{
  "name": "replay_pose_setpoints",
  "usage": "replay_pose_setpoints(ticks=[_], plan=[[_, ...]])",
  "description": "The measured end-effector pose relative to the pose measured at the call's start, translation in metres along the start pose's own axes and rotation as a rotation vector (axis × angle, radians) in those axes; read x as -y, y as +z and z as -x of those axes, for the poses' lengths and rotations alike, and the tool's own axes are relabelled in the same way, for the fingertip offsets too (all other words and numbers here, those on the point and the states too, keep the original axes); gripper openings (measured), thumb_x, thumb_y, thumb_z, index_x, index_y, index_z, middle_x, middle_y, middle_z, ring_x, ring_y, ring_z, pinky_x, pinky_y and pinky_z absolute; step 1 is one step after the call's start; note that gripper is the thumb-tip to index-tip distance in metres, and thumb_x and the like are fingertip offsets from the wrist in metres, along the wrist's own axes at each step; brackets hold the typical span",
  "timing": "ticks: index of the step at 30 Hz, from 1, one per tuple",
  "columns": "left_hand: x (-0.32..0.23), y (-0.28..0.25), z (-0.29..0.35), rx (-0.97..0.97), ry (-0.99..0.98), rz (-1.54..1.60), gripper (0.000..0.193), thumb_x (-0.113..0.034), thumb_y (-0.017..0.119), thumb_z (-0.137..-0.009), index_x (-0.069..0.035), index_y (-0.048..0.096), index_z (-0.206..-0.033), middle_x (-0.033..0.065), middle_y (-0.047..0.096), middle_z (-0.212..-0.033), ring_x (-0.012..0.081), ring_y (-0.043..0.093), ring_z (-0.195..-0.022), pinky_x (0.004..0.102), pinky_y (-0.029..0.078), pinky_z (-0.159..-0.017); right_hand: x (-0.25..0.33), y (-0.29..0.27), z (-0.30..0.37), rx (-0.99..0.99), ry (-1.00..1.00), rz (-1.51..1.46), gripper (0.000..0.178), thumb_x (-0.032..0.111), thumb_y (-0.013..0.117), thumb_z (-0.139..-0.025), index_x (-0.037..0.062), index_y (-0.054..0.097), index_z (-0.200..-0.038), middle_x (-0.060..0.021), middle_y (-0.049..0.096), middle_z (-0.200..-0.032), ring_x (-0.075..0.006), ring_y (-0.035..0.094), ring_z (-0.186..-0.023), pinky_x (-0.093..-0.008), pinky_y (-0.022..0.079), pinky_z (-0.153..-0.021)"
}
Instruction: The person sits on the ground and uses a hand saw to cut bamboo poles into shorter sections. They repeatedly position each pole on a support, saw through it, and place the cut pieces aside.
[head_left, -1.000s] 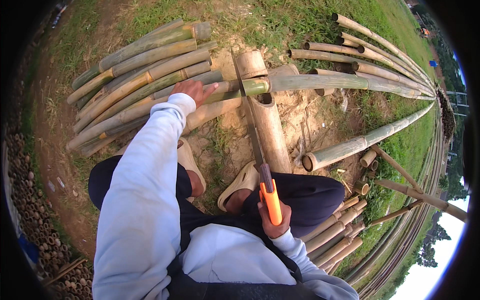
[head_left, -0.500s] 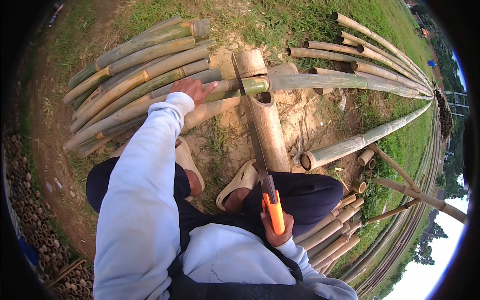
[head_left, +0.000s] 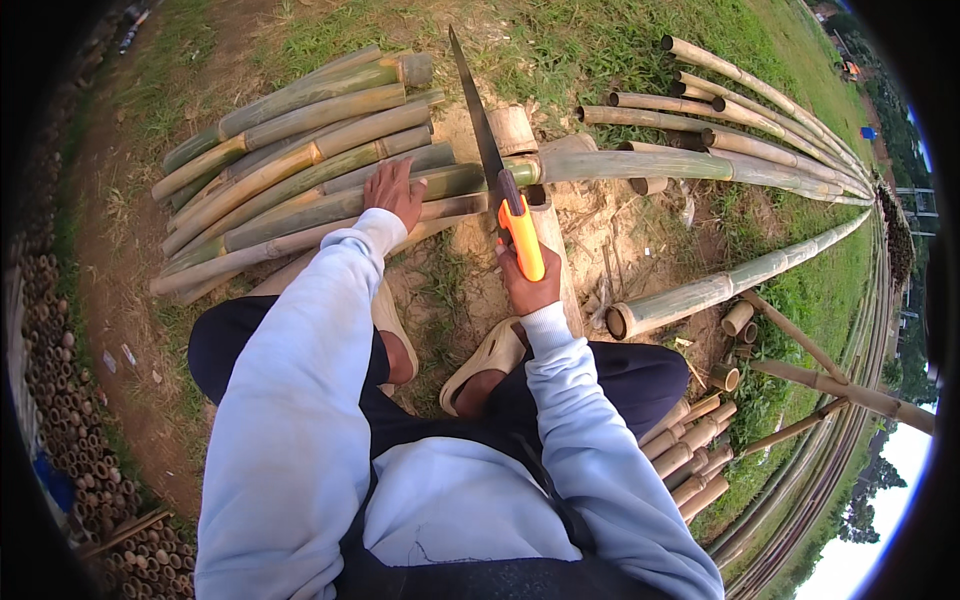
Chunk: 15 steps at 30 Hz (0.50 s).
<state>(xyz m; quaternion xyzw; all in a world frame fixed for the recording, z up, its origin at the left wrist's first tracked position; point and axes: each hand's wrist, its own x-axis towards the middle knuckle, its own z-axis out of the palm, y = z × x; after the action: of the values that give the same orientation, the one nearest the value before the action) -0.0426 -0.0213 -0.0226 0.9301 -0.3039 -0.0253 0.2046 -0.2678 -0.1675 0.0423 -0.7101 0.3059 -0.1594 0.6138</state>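
Note:
My right hand (head_left: 530,287) is closed round the orange handle of a handsaw (head_left: 478,105). The long dark blade points away from me and crosses a green bamboo pole (head_left: 635,164) near its left end. Whether the blade has gone right through is hard to tell. Left of the blade, my left hand (head_left: 395,192) lies with fingers stretched over the bamboo lengths, resting on a green piece (head_left: 455,181). Under the pole, a thick upright-looking bamboo post (head_left: 541,222) and a short bamboo block (head_left: 512,130) sit at the blade's right.
Cut bamboo lengths (head_left: 300,150) lie stacked at the left. Long poles (head_left: 770,85) fan out at the far right, and a single pole (head_left: 700,293) lies nearer. Shorter pieces (head_left: 695,450) and a bamboo frame (head_left: 840,390) stand beside my right knee. My sandals (head_left: 487,360) are close below the saw.
My right hand has pushed the saw forward, away from my body, so the handle is now near the pole. My left hand's fingers have flattened out over the bamboo.

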Motion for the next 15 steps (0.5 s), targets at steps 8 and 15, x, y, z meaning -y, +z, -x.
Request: replay_pose_setpoints(ticks=[8, 15], plan=[[-0.027, -0.036, -0.014, 0.259, 0.158, -0.195, 0.078, -0.047, 0.079, -0.078, -0.006, 0.052, -0.138, 0.0169, 0.056, -0.138, 0.0342, 0.05, -0.133, 0.0475, 0.036, -0.113, 0.002, -0.001, 0.003, -0.014, -0.069, 0.077, 0.017, 0.01, 0.076, -0.09, -0.0044, 0.069, -0.095, -0.0134, 0.07, -0.079, -0.0185, 0.067, -0.071, -0.0336, 0.053, -0.068], [-0.027, -0.013, -0.025, 0.322, 0.091, -0.275, 0.066, -0.046, 0.08, -0.08, -0.006, 0.058, -0.127, 0.0178, 0.073, -0.112, 0.0387, 0.071, -0.105, 0.0502, 0.057, -0.09, 0.0, -0.001, 0.008, -0.013, -0.083, 0.082, 0.015, 0.01, 0.075, -0.091, -0.0023, 0.067, -0.09, -0.0103, 0.063, -0.07, -0.0174, 0.06, -0.064, -0.0343, 0.049, -0.062]])
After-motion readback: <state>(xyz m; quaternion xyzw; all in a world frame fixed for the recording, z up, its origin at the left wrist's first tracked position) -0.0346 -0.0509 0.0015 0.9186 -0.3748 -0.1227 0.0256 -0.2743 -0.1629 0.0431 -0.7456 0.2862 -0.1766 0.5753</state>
